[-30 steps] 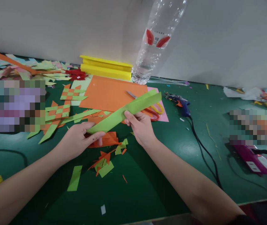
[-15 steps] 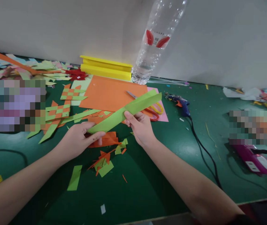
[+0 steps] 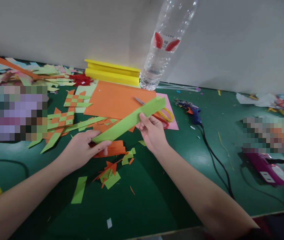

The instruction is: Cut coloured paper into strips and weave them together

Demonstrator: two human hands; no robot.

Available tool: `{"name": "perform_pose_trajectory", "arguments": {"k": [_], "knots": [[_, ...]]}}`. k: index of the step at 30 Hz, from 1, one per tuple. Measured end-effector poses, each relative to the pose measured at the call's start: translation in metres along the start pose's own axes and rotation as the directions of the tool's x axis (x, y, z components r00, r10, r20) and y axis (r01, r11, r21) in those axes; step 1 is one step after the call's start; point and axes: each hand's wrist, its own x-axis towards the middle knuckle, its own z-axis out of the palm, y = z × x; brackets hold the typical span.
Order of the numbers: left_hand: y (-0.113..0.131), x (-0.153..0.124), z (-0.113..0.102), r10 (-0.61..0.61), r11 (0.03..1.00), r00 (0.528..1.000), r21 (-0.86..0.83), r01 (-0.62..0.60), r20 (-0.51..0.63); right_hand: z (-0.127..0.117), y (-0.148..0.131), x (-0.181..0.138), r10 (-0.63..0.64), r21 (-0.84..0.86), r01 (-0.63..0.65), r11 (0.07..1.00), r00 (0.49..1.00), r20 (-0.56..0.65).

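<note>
A long folded green paper strip is held slantwise above the green table. My left hand pinches its near lower end, thumb on top. My right hand grips the strip further up, past its middle, with fingers closed round the edge. Beneath the strip lie an orange paper sheet, orange and green scraps, and scissors with yellow and red handles, partly hidden by my right hand.
A clear plastic bottle stands by the wall beside folded yellow paper. Woven orange-green paper pieces lie at left. A blue glue gun with a black cord lies at right, and a magenta device further right.
My right hand has slid up along the green strip toward its far end, and the strip's far end now sits a little lower and flatter. My left hand has stayed put.
</note>
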Motion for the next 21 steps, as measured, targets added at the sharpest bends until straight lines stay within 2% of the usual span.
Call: {"name": "perform_pose_trajectory", "arguments": {"k": [12,21], "knots": [[-0.0023,-0.0002,0.0009,0.007,0.999,1.000,0.034,-0.008,0.002,-0.0030,-0.0031,0.0042,0.014,0.060,-0.014,0.998,1.000,-0.006],[-0.0005,-0.0001,0.0017,-0.037,0.999,0.999,0.017,0.037,0.006,-0.0051,-0.0043,0.0074,-0.001,0.108,0.003,0.994,1.000,-0.021]]}}
